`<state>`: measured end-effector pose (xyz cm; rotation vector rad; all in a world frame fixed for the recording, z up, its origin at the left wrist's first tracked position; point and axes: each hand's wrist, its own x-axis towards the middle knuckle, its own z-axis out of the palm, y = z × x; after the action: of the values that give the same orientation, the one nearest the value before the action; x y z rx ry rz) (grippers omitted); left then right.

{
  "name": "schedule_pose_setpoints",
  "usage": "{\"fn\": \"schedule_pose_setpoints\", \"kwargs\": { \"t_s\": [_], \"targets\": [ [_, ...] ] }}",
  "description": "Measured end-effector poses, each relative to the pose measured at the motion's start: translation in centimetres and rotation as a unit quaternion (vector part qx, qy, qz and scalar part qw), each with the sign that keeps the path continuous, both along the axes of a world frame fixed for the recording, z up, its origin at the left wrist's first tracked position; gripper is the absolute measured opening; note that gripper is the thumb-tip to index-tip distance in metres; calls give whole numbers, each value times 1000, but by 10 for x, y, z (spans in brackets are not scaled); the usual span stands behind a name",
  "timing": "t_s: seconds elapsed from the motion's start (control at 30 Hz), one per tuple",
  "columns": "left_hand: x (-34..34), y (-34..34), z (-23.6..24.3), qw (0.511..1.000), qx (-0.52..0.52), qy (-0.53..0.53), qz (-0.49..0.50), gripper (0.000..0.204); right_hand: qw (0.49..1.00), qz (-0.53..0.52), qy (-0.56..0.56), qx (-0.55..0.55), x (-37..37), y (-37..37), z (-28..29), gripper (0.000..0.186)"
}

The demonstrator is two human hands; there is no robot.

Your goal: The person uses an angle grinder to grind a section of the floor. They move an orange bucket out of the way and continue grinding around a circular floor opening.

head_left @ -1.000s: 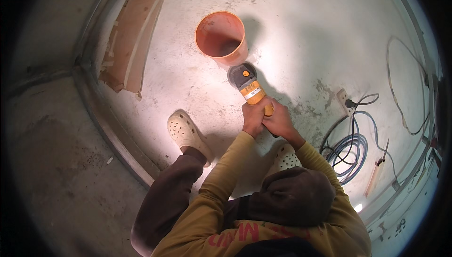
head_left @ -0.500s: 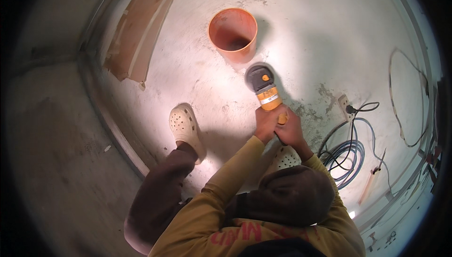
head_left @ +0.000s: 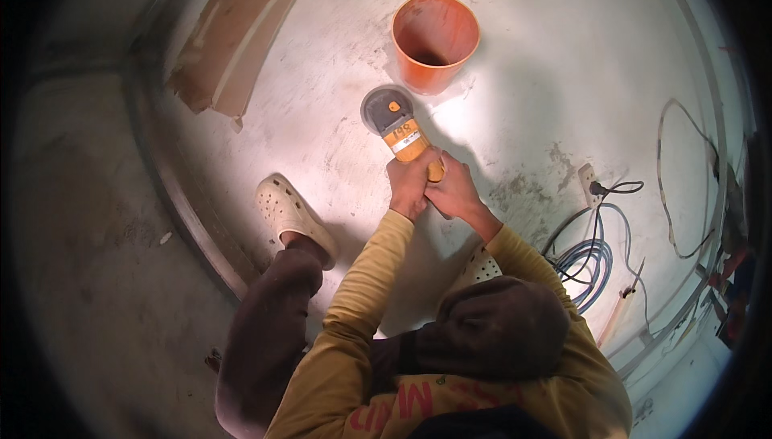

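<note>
Both my hands grip an orange angle grinder held low over the pale concrete floor. My left hand wraps the rear of its body. My right hand closes on the handle end beside it, and the two hands touch. The grey disc guard points away from me, towards an orange bucket that stands just beyond it. I cannot tell whether the disc touches the floor.
A cream clog on a foot rests left of the hands. A brown board lies at the far left. A coil of cables and a socket with a plug lie to the right. A raised metal rim curves along the left.
The grinder head has swung left: it lay below and right of the bucket, now below and left. Both hands keep their grip.
</note>
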<state>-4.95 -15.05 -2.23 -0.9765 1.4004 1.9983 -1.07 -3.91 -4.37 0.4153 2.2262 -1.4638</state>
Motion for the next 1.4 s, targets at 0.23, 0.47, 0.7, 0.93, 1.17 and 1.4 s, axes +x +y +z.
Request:
{"fn": "schedule_pose_setpoints", "kwargs": {
  "t_s": [0.23, 0.47, 0.7, 0.93, 1.17, 1.4],
  "targets": [
    [-12, 2, -9, 1000, 18, 3, 2, 39, 1000, -17, -1, -1, -11, -1, -4, 54],
    [-19, 1, -11, 1000, -11, -4, -10, 41, 999, -22, -22, -10, -16, -1, -10, 55],
    [-22, 5, -12, 1000, -26, 6, -6, 42, 999, -28, 4, -18, -19, 1, -12, 55],
    [-22, 7, -21, 999, -4, 25, 30, 31, 999, -36, -12, -5, -19, -2, -17, 47],
    [-22, 1, -9, 995, -82, 1, -56, 40, 999, -32, -10, -24, -16, -3, -23, 53],
    [-22, 2, -10, 997, -62, -17, -35, 33, 998, -36, 33, -36, -13, -2, -22, 51]
  ]
}}
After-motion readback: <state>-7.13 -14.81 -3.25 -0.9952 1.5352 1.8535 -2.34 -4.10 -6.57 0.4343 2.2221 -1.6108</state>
